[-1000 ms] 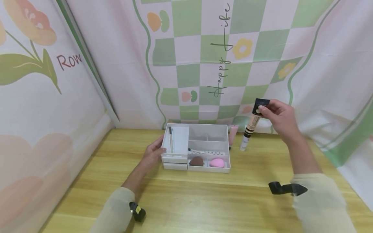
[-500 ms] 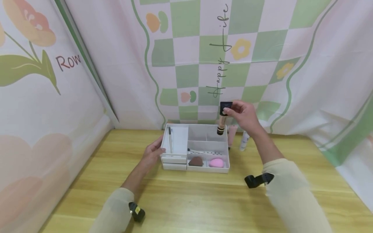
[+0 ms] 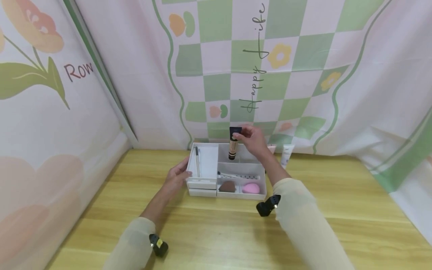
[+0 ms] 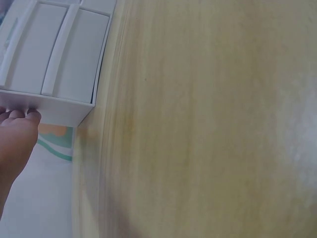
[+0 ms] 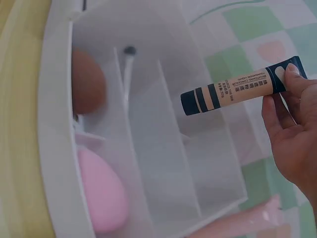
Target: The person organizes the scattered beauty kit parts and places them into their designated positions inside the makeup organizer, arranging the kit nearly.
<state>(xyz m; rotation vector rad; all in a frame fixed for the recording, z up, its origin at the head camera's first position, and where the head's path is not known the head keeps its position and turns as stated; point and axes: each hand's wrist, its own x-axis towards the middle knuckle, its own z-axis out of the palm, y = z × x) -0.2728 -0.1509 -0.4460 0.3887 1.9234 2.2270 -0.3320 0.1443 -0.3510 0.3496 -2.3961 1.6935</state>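
Observation:
My right hand [image 3: 254, 141] pinches a foundation tube [image 5: 242, 89] by its flat black end. The beige tube hangs cap-down, with its striped black cap above the back compartments of a white desktop organizer [image 3: 264, 183]. My left hand [image 3: 177, 175] holds the organizer's left side, its thumb at the rim; in the left wrist view, fingertips meet the side wall beside two drawers [image 4: 77, 54]. Inside the organizer lie a brown makeup sponge [image 3: 227, 186], a pink makeup sponge [image 3: 251, 188] and a thin makeup brush [image 5: 129, 74]. A pen-like stick [image 3: 197, 161] lies on the left top tray.
Right of the organizer a white tube [image 3: 287, 154] stands by the curtain. A pink tube [image 5: 237, 218] stands close to the organizer's right side, mostly hidden by my right arm in the head view. A patterned curtain [image 3: 216, 86] hangs behind the wooden table [image 3: 216, 232].
My right hand has carried the foundation tube leftward, from above the white tube to over the organizer's back compartments, and lower. The left hand has stayed at the organizer's side.

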